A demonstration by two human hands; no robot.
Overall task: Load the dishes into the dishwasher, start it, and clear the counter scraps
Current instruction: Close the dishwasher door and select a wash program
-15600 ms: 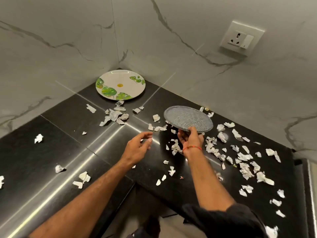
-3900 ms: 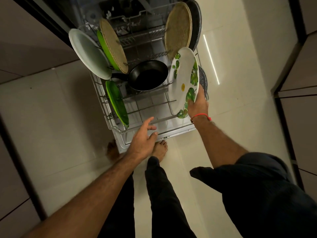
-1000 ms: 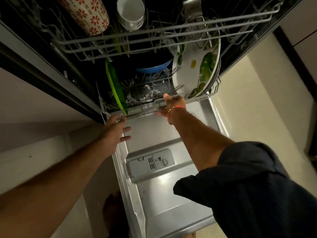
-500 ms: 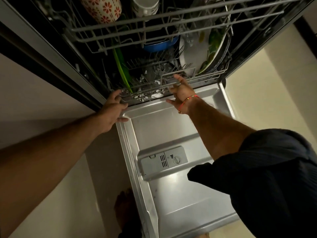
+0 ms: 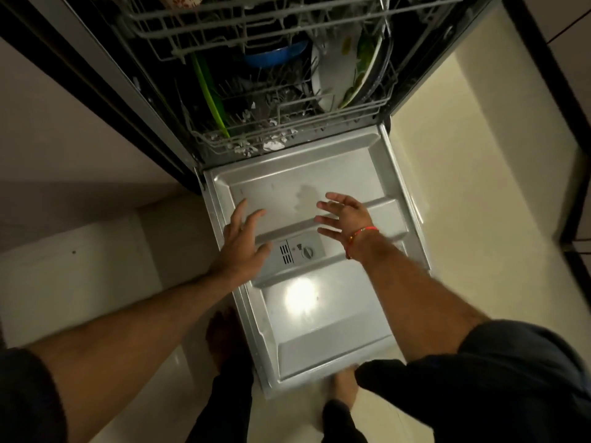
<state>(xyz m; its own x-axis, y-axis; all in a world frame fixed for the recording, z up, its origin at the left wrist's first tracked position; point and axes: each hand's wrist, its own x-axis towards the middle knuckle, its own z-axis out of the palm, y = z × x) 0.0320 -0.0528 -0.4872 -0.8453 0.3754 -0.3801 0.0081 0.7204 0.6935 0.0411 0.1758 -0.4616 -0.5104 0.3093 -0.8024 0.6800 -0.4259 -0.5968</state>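
1. Dishwasher (image 5: 166, 100) stood open beyond both hands, its steel inner door (image 5: 319, 330) folded down flat beneath them.
2. Left hand (image 5: 244, 243) hovered over the door's left side, fingers spread and relaxed, gripping nothing.
3. Right hand (image 5: 343, 215) hung just to the right of it, fingers likewise splayed and empty, with a red thread band (image 5: 361, 235) at the wrist; whether either palm touched the steel could not be told.
4. Between the two wrists sat the grey detergent dispenser (image 5: 299, 252), showing a slotted vent and a round dial; no writing on it could be read.
5. Beyond the fingertips, the lower rack (image 5: 287, 140) sat pushed inside the tub, with white scraps (image 5: 275, 143) caught along its front wires.
6. Ahead of the left hand a green plate (image 5: 209, 94) stood on edge in that rack.
7. Ahead of the right hand stood a white plate with green leaf print (image 5: 335, 75), upright, with a blue bowl (image 5: 275, 54) between the two plates.
8. Above them ran the upper rack (image 5: 256, 27), also slid in.
9. Light glared off the door near the person's forearms.
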